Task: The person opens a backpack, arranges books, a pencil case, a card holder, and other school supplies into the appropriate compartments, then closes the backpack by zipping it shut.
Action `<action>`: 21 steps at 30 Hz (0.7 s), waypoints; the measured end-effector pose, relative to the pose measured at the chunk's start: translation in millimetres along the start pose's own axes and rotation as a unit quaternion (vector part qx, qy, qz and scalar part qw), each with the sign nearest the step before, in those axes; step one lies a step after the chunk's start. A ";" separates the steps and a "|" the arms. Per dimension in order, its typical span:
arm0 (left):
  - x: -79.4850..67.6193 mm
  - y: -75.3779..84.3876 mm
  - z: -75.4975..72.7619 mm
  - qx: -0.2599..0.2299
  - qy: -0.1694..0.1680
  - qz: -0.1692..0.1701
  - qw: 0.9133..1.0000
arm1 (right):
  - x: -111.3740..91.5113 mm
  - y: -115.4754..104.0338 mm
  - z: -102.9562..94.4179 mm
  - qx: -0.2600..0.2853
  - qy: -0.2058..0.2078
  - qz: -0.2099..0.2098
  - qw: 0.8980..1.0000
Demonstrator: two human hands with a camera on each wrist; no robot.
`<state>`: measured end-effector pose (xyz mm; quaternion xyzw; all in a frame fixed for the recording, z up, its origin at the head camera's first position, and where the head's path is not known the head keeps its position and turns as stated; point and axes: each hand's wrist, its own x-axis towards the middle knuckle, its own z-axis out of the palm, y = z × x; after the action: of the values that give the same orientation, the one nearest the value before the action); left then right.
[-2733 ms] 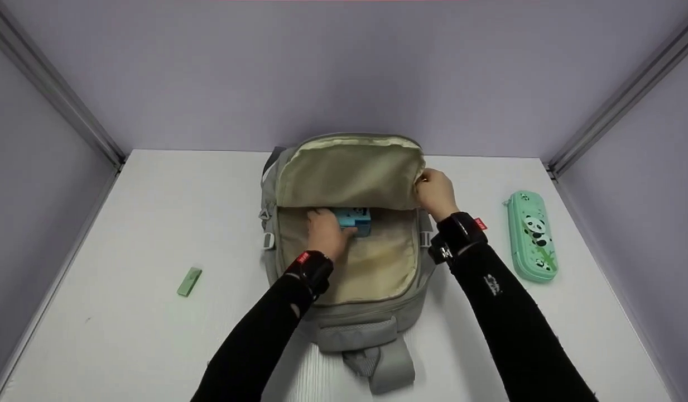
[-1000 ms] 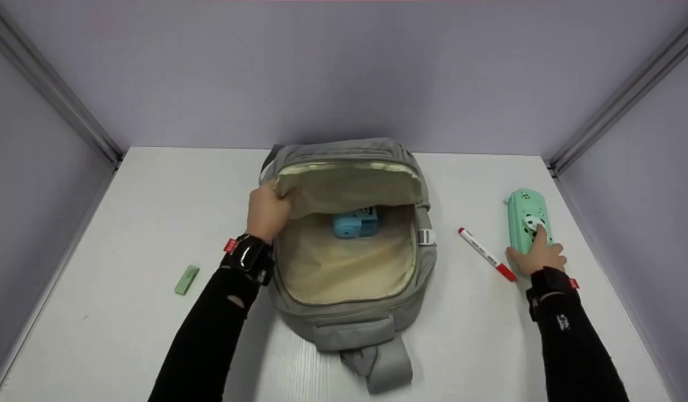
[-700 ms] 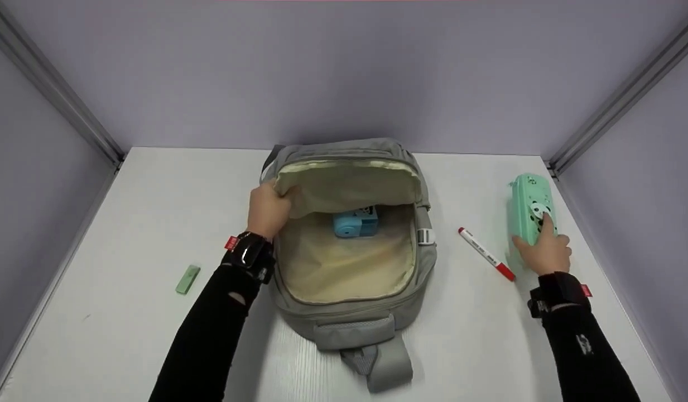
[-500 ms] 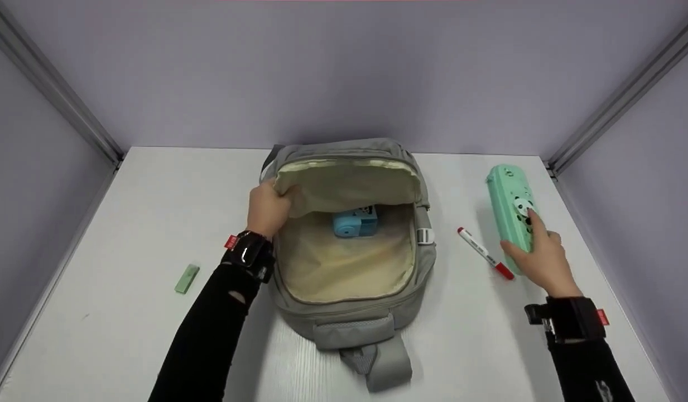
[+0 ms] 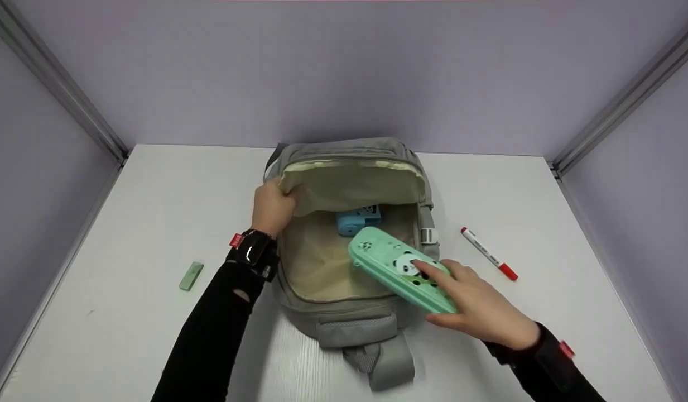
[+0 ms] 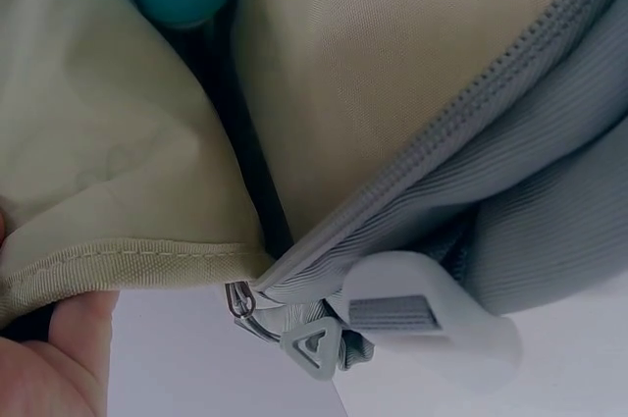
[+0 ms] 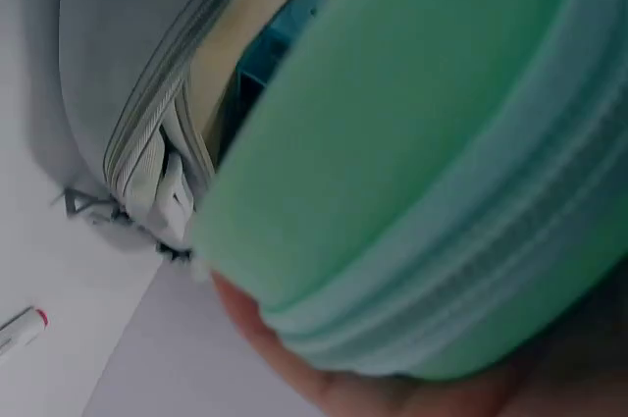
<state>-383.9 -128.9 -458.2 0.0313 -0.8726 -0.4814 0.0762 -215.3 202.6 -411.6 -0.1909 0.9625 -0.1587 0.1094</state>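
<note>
A grey backpack (image 5: 355, 310) lies on the table with its main compartment unzipped. My left hand (image 5: 272, 209) pinches the left edge of its raised flap (image 5: 349, 184), whose beige lining shows. In my right hand (image 5: 483, 304) is a mint green pencil case (image 5: 388, 259) with a panda print, gripped at its near end between thumb and fingers. The case's far end overlaps the backpack's opening in the head view. Inside the bag, under the flap, sits a blue pencil sharpener (image 5: 355, 221). In the right wrist view the pencil case (image 7: 412, 123) fills most of the picture.
A white marker with red ends (image 5: 489, 254) lies on the table right of the backpack. To the left is a small green block (image 5: 191, 276). Grey walls stand behind and at both sides of the white table (image 5: 126, 335).
My right hand let go of the flap, took up the pencil case and carried it left over the bag. The left hand left the sharpener inside and took the flap. The marker came into view.
</note>
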 end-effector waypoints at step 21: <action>-5.6 4.3 -0.9 -0.001 -0.008 0.002 1.000 | 134.5 -10.3 41.2 -0.124 0.003 -0.029 0.992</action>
<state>-378.1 -126.7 -454.7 0.0253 -0.8728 -0.4823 0.0707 -322.1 128.5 -466.4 -0.2306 0.9690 -0.0422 0.0777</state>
